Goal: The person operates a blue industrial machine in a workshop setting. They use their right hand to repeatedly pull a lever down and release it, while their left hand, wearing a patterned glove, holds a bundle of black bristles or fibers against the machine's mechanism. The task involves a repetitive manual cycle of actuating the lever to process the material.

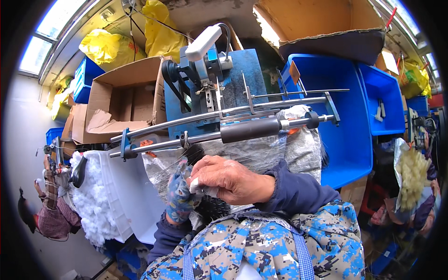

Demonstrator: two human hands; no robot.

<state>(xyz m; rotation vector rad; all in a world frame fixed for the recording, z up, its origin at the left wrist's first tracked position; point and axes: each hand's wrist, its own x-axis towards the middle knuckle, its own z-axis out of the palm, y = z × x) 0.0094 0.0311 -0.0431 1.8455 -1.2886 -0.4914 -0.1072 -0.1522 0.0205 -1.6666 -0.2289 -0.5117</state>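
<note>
My left hand [178, 192], in a blue patterned glove, is closed around what looks like a bundle of dark fibres [212, 208]. Dark strands show above the fist and below it, close to my lap. Right up against it, my bare right hand [231, 179] has its fingers curled in a pinch. White wrapping covers a fingertip there, and whatever lies between those fingers is hidden. Just beyond both hands is a blue machine [247, 70] with metal rods and a dark roller [250, 130]. Fine loose strands lie over a silvery sheet [303, 156] under the roller.
An open cardboard box [122, 100] stands left of the machine, a large blue bin [347, 154] right of it. White fluffy fibre [93, 200] is heaped beside a pale tray [135, 191] at left. People work at both sides; pale bristle bundles [413, 175] lie at far right.
</note>
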